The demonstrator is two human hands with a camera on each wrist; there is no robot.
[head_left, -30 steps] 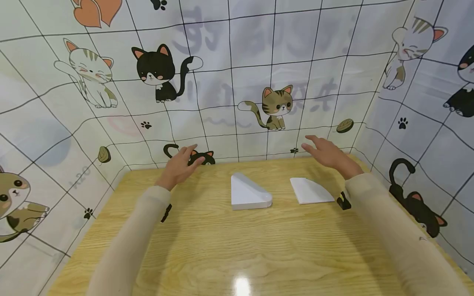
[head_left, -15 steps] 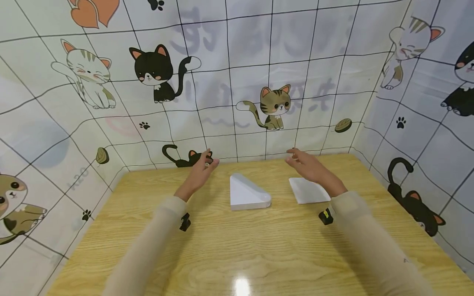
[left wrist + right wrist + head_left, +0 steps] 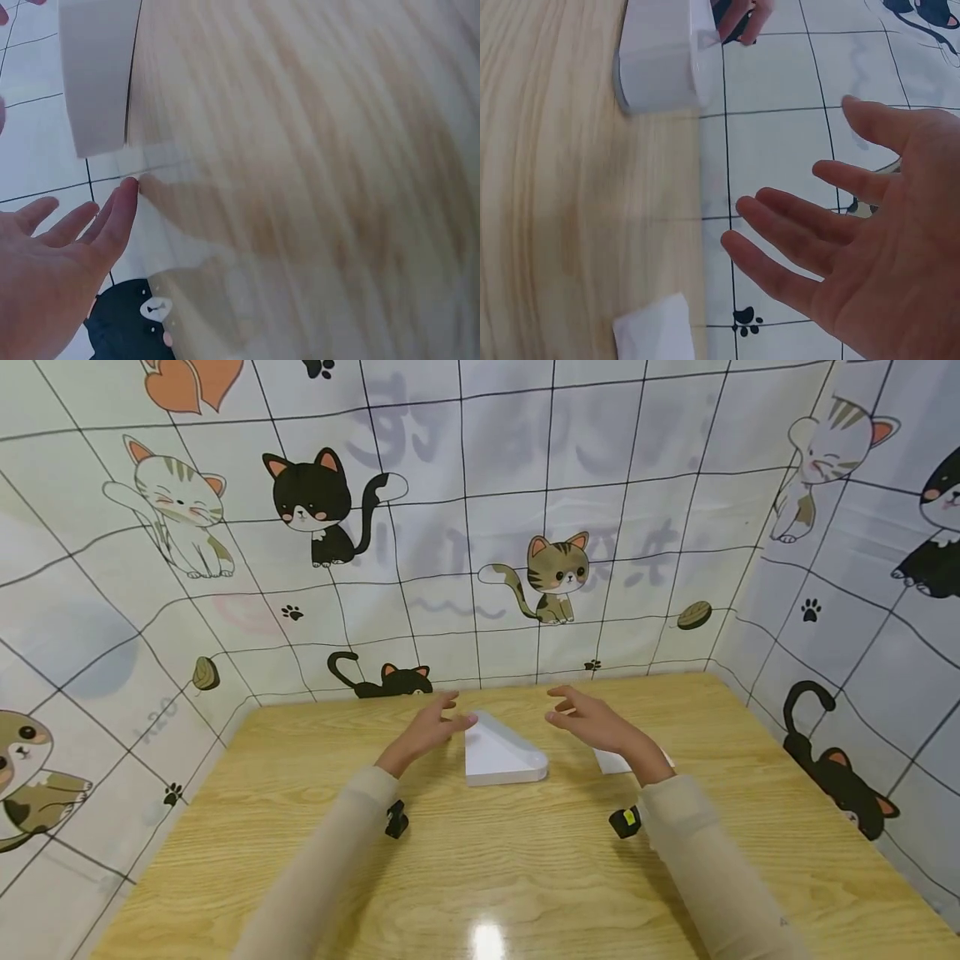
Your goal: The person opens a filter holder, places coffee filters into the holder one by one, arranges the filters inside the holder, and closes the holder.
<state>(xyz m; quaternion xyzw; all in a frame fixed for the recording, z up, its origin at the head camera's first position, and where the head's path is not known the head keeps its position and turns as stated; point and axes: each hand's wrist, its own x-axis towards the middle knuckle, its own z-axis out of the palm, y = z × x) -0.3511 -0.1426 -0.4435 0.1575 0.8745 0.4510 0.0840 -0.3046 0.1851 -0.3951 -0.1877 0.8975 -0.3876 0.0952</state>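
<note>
A white, wedge-shaped box with a rounded corner (image 3: 501,760) rests on the table between the two hands. My left hand (image 3: 420,735) is just left of it, thumb at its back left edge in the head view. In the left wrist view that hand (image 3: 60,262) shows extended fingers below the box's pale side (image 3: 96,82). To the box's right hovers my right hand (image 3: 596,727), fingers loosely spread, holding nothing. The right wrist view shows this palm (image 3: 885,247) apart from the box (image 3: 660,64). A flat white folded sheet (image 3: 611,762) is partly hidden under the right forearm.
The wood-grain table (image 3: 487,860) meets a white cat-print cloth (image 3: 427,552) at the back and sides. A black wrist camera (image 3: 397,819) is by the left cuff, another (image 3: 625,822) by the right. The sheet's corner (image 3: 656,330) shows in the right wrist view.
Both hands have moved inward and lower from either side, closing in on the white box. My right forearm now covers part of the folded sheet. Box and sheet have stayed in place.
</note>
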